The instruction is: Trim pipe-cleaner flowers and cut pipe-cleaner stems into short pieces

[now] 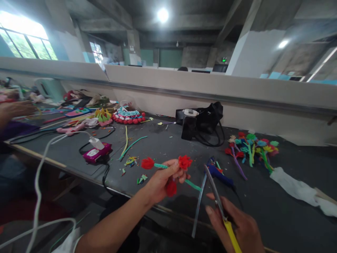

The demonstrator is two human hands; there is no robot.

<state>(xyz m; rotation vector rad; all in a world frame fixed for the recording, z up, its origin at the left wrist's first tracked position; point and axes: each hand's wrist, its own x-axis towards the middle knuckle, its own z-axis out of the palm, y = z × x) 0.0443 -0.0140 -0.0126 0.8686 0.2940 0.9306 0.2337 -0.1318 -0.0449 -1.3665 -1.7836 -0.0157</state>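
- Left: loose stems (126, 137), bare, apparently unworked!
- Left hand (162, 181) pinches red flowers (185, 162) over the table (263, 203); heads on, looks well advanced.
- Right hand (244, 228) grips a yellow-handled tool (231, 234).
- Far right: coloured flowers (249, 154), seemingly finished!

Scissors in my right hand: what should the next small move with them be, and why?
Probably bring the scissors toward the green stem. The right hand has the scissors, while the left hand holds the stem among red flowers, with one length sticking out toward the blades, so little travel seems needed.
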